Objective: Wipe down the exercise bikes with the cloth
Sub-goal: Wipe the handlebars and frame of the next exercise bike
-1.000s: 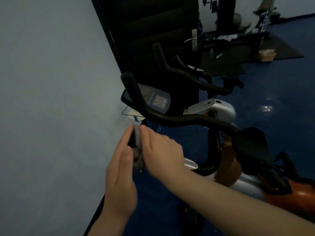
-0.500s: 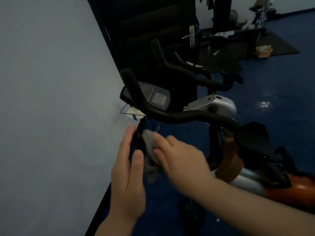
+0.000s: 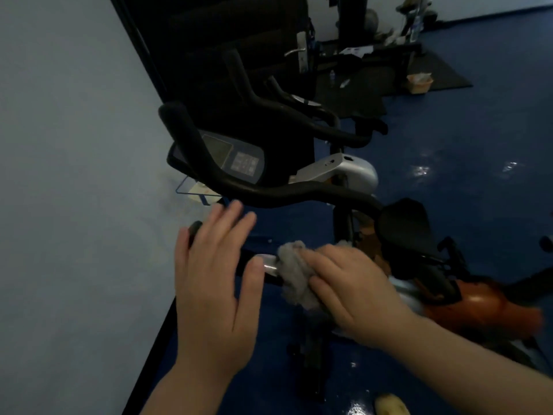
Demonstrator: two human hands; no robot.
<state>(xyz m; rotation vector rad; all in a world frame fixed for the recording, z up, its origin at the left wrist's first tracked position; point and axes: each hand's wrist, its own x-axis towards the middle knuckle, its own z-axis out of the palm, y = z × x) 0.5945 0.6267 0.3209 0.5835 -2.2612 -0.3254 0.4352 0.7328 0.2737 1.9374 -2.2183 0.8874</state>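
Left hand (image 3: 214,283) lies spread open on the bar (image 3: 263,266); right hand (image 3: 350,287), at its 3 o'clock, seemingly pinches the cloth (image 3: 294,277) around it: twist while sliding, steadying the bike (image 3: 338,175)

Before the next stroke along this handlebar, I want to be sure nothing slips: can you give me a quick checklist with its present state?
1. Cloth in contact with the near handlebar: ok, it is bunched against the bar beside the silver section.
2. Right hand pressing the cloth: ok, its fingers lie over it.
3. Left hand steadying the bar: ok, it rests over the end of the bar, fingers loosely spread.
4. Cloth wrapped fully round the bar: cannot tell, the underside is hidden.
5. Console out of the stroke's way: ok, it sits higher up, apart from both hands.
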